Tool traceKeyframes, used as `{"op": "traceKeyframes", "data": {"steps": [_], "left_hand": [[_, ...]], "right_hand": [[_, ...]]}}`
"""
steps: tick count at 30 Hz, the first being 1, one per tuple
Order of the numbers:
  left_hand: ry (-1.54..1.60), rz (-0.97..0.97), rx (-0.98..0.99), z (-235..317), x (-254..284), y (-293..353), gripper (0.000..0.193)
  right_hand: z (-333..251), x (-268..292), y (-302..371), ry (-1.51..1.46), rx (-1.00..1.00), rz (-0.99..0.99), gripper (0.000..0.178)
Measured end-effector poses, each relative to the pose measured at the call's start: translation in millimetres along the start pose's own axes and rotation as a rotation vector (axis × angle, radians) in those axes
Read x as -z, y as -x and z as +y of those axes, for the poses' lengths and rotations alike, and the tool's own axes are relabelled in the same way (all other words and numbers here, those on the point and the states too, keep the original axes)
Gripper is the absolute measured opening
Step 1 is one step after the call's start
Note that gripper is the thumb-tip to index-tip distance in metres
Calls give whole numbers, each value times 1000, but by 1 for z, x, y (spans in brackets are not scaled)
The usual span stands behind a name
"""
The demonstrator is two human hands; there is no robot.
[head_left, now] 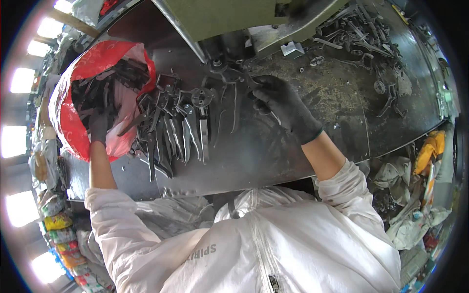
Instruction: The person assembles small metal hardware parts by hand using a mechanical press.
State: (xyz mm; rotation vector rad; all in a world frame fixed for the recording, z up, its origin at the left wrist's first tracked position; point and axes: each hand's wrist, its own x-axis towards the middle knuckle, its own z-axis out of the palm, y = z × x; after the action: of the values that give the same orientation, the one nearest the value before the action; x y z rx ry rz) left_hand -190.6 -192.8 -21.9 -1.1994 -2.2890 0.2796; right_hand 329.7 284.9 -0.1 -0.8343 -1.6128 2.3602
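My left hand [99, 126], in a dark glove, reaches into a red and white plastic bag [66, 115]. Its fingers are lost among the dark metal parts [110, 78] heaped inside. My right hand [286, 105], also gloved, is closed round a slim curved metal piece [253, 79] beside the machine's tooling [227, 71]. Part of that piece is covered by the fingers, and its exact kind does not show. Between my hands lies a row of plier-like tools [188, 124], their long handles pointing toward me. One curved handle [235, 110] hangs below the tooling.
A large green machine [215, 19] stands over the far middle of the dark metal table [234, 166]. Loose metal parts [359, 36] are piled at the far right, with a few scattered nearer. Bags and wrappings [410, 180] crowd the floor beyond the right edge.
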Motion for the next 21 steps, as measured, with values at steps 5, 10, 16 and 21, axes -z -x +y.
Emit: {"op": "traceKeyframes", "data": {"steps": [5,10,16,21], "left_hand": [[491,24,-146,131,87,-69,21],[673,145,-15,207,195,-89,33],[2005,-378,678,317,262,-76,46],[1807,-674,140,430,271,-78,44]], "right_hand": [[22,14,-2,-56,39,48,37],[28,15,-18,334,575,-45,36],[-100,129,-36,1159,502,514,33],[-90,164,-94,1919,299,505,53]]}}
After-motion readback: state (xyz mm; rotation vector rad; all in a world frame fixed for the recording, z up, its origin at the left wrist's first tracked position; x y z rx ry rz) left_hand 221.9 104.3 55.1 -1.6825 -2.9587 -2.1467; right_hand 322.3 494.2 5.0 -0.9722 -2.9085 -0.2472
